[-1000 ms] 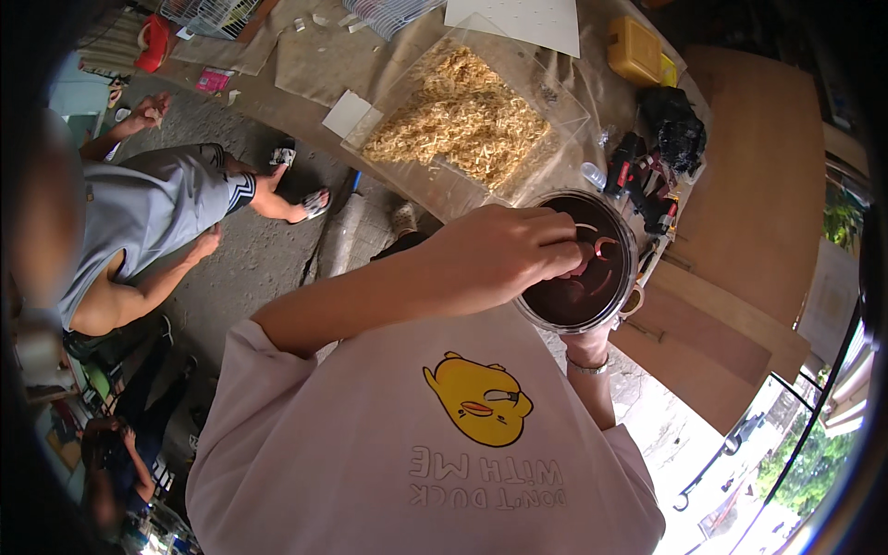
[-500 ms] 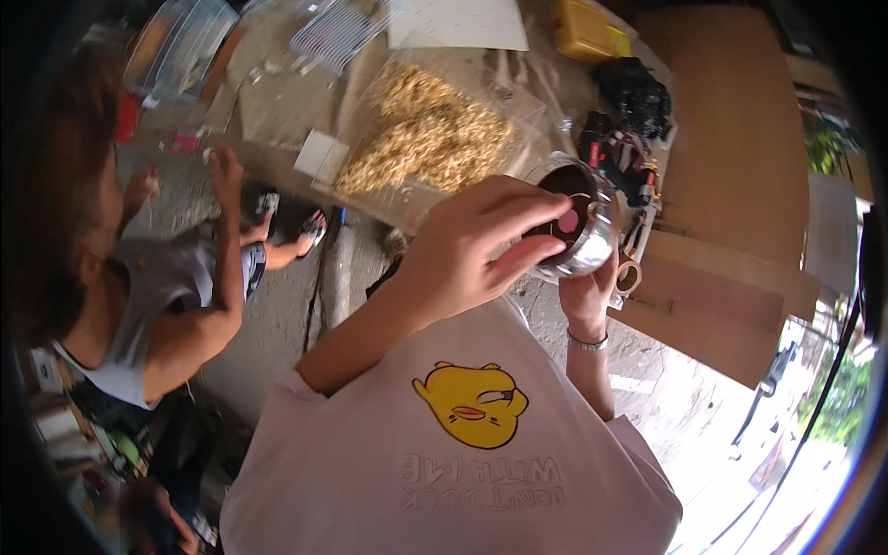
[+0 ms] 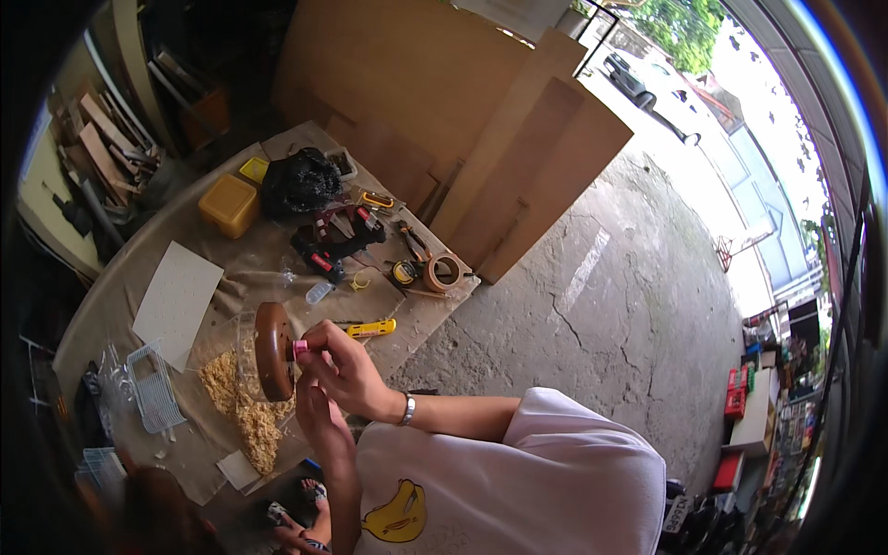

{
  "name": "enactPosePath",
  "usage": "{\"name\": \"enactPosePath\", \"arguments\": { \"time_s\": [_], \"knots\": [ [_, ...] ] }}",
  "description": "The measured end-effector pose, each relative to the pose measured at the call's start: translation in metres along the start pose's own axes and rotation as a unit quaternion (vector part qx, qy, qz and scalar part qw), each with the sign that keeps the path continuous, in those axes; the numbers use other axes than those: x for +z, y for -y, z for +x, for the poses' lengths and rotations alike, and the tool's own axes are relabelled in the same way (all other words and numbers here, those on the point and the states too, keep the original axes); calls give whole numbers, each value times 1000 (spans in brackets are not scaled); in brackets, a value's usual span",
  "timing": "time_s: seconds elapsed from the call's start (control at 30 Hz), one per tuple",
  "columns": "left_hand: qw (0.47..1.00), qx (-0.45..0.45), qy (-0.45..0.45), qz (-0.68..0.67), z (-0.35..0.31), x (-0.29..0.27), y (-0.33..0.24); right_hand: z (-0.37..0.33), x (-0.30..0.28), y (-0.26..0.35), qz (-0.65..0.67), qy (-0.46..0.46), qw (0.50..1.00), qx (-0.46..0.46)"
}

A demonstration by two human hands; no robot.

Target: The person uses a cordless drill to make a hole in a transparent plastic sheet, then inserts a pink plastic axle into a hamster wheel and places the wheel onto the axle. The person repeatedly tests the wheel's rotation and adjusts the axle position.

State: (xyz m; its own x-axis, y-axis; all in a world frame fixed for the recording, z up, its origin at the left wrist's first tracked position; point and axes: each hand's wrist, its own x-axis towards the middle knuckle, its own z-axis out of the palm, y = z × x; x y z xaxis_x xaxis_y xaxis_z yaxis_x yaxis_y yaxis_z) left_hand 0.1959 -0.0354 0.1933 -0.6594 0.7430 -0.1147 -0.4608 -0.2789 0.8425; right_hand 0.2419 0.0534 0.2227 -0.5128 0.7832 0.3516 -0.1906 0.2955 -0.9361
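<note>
A brown disc (image 3: 272, 351) closes the near side of a clear round container (image 3: 246, 344), held tilted on its side above the table. My right hand (image 3: 347, 368), with a metal band on its wrist, pinches a small pink piece (image 3: 300, 349) at the middle of the disc. Below it, my left hand (image 3: 326, 430) is at the container's lower edge and seems to support it; part of its fingers is hidden. Pale wood shavings (image 3: 259, 433) lie just beneath and behind the container. A yellow cutter knife (image 3: 372, 328) lies beyond my right hand.
On the cloth-covered table lie a cordless drill (image 3: 319, 254), a tape roll (image 3: 443, 272), pliers (image 3: 413, 239), a black plastic bag (image 3: 301, 180), a yellow box (image 3: 228, 205), a white board (image 3: 178, 301) and a wire grid (image 3: 154, 388). Large wooden panels (image 3: 546, 157) stand behind. Another person (image 3: 157, 513) is at lower left.
The view has swung to the right. The container has turned so its brown disc faces my right hand. My right hand has left the container's side and now pinches the pink piece; my left hand has moved underneath.
</note>
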Motion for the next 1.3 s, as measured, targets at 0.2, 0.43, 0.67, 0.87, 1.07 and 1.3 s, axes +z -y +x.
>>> {"name": "enactPosePath", "arguments": {
  "time_s": [0.2,0.43,0.67,0.87,1.07,1.3],
  "knots": [
    [990,-53,-55,-117,16,44,-12,4,-6,-7,-167,-128,945,-250],
    [991,29,91,-89,43,33,-21,27,-29,-7,-216,-103,912,-332],
    [990,52,122,37,69,-4,-54,30,-89,13,-277,-96,898,-327],
    [997,1,71,34,62,-14,-68,40,-66,17,-290,106,889,-337],
    [998,25,-44,36,50,-31,-58,21,-45,0,-303,108,899,-296],
    [975,102,-95,173,33,-54,-68,-1,-27,-18,-420,169,848,-274]
  ]
}}
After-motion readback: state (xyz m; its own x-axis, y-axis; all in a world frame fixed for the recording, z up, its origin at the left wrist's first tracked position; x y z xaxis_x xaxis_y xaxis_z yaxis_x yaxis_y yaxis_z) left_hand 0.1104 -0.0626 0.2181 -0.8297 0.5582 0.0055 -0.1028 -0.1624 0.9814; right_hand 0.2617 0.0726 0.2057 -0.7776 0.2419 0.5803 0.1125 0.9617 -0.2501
